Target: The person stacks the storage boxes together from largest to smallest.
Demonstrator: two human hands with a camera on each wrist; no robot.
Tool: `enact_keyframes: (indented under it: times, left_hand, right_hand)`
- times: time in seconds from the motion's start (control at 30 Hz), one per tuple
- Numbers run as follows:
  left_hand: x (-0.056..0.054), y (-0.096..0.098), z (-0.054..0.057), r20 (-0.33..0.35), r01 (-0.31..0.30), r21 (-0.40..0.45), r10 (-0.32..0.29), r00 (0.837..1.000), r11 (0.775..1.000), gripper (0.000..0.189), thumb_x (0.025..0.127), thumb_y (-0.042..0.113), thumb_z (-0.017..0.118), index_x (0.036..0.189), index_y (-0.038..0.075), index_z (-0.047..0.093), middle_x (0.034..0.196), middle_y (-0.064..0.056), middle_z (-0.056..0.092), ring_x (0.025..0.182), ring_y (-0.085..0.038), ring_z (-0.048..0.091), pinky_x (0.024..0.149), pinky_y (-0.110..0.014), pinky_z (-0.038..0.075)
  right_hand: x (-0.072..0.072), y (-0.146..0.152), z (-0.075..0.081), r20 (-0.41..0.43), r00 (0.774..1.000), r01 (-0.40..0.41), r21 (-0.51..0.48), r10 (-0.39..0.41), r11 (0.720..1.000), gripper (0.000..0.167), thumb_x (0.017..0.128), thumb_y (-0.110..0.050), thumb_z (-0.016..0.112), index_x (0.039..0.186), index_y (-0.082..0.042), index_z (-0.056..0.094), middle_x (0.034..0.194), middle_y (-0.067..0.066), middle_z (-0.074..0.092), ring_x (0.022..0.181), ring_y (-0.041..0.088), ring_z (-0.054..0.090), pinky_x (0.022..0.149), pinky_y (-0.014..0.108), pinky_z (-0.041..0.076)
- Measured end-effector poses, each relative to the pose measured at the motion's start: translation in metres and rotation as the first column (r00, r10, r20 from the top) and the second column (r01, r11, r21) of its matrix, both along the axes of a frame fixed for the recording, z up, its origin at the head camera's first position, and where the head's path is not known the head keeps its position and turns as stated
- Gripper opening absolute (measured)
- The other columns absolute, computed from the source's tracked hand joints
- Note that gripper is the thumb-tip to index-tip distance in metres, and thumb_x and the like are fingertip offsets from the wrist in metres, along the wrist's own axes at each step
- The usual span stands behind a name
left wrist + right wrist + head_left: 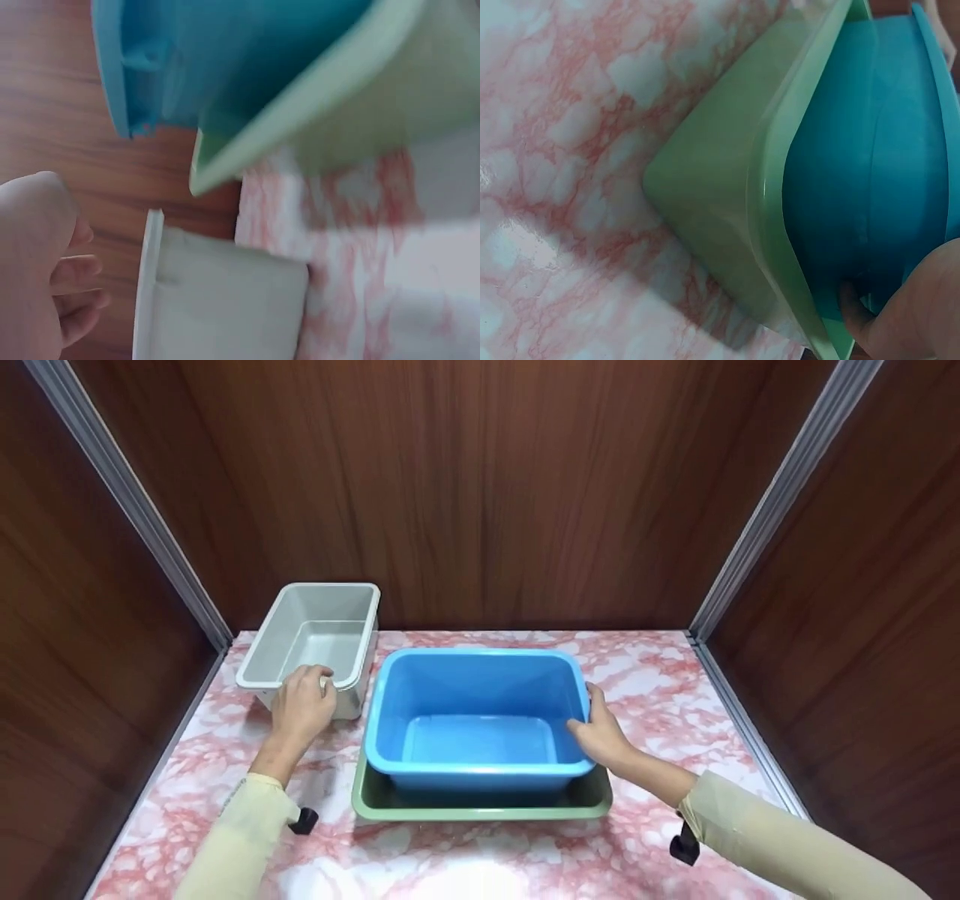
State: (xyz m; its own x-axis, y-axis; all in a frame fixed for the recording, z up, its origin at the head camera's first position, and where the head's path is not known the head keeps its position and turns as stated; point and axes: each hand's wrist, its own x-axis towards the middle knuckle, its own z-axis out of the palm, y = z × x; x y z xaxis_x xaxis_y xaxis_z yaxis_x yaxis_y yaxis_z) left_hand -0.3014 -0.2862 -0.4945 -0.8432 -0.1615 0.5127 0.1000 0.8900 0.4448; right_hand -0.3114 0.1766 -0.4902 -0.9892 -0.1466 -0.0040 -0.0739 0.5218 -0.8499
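One blue tub (480, 686), right hand (602, 736) gripping, partly inside green tub (480, 814), left hand (304, 706) relaxed

My head camera, farthest off, looks forward and down at the tabletop (652, 697). My left-wrist camera, rolled sideways, closely views the gray bin (225, 300); my right-wrist camera, oppositely rolled, sits near the green bin (705, 172). All views share the blue bin (877, 150).

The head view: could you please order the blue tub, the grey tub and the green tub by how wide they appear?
1. Green tub
2. Blue tub, slightly narrower
3. Grey tub, clearly narrowest; it stands farther back, so its true size is unsure.
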Motion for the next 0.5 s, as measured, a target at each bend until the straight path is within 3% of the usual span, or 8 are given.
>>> enact_keyframes:
  times: [0.1,0.2,0.5]
  left_hand:
    - [-0.009,-0.01,-0.003,-0.039,-0.012,-0.083,0.009,0.999,0.996,0.022,0.085,0.015,0.064,0.103,0.001,0.068,0.103,-0.018,0.064,0.095,-0.043,0.057,0.081,-0.056,0.043]
    - [-0.014,-0.018,-0.006,-0.029,-0.014,-0.146,0.01,1.0,0.989,0.031,0.085,0.021,0.066,0.108,0.001,0.067,0.107,-0.02,0.063,0.101,-0.044,0.055,0.088,-0.057,0.039]
    - [-0.017,-0.029,-0.017,0.135,0.05,-0.282,-0.012,0.991,0.958,0.054,0.091,0.043,0.06,0.128,0.004,0.059,0.121,-0.025,0.057,0.116,-0.047,0.046,0.102,-0.061,0.027]
  right_hand:
    - [-0.004,-0.001,0.003,-0.009,1.0,-0.004,-0.01,0.004,1.0,0.073,0.089,-0.005,0.053,0.151,-0.002,0.015,0.147,0.028,0.034,0.132,0.041,0.037,0.106,0.057,0.03]
    - [-0.006,0.0,0.004,-0.009,1.0,-0.002,-0.013,0.002,1.0,0.073,0.089,-0.005,0.053,0.151,-0.003,0.015,0.146,0.028,0.035,0.131,0.041,0.039,0.105,0.056,0.031]
    - [-0.002,0.0,0.0,0.0,1.0,0.015,-0.008,-0.015,1.0,0.072,0.088,-0.006,0.054,0.15,-0.003,0.017,0.146,0.028,0.036,0.13,0.042,0.039,0.105,0.057,0.031]
